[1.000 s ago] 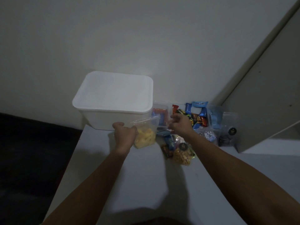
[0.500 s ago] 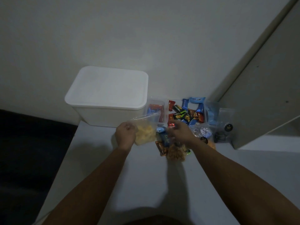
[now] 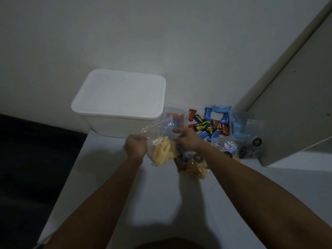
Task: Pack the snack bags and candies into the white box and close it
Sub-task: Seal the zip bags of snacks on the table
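Head view: the white box (image 3: 118, 103), lid on, stands at the table's (image 3: 161, 203) far edge against the wall, and just in front of its near right corner the left hand (image 3: 135, 147) grips one side of a clear bag of pale yellow sticks (image 3: 161, 150), fingers curled round the plastic, while the right hand (image 3: 187, 140) pinches the opposite top edge, apparently to keep the mouth up. To the box's right lie the wrapped candies (image 3: 209, 124) and other snack bags (image 3: 195, 168), unpacked; the lid presumably must come off first.
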A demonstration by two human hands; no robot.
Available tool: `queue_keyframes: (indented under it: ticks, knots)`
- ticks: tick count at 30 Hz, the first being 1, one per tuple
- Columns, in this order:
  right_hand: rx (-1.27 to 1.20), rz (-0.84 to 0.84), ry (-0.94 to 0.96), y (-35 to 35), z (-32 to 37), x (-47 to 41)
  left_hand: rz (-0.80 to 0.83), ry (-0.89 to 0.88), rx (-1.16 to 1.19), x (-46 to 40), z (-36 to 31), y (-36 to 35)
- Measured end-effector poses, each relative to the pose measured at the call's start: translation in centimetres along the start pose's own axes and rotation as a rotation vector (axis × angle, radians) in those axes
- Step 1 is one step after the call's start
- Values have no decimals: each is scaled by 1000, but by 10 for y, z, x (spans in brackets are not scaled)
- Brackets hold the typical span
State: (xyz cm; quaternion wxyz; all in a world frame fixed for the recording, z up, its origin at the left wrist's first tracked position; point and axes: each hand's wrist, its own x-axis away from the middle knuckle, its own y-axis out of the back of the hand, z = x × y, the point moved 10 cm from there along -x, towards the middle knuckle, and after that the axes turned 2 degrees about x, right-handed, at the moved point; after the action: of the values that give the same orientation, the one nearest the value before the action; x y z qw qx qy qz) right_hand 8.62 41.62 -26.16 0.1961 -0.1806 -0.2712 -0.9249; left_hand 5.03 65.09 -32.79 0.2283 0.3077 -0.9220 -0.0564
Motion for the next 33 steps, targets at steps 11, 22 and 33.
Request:
queue_keyframes:
  ticks: [11,22,33]
  knots:
    - [576,-366,-136,91,-84,19,241,98,-156,97,-3,-44]
    - [682,-136,-88,76,-112,16,596,209,-228,151,0,-121]
    - [417,11,-160,58,-116,38,654,388,-316,174,21,-122]
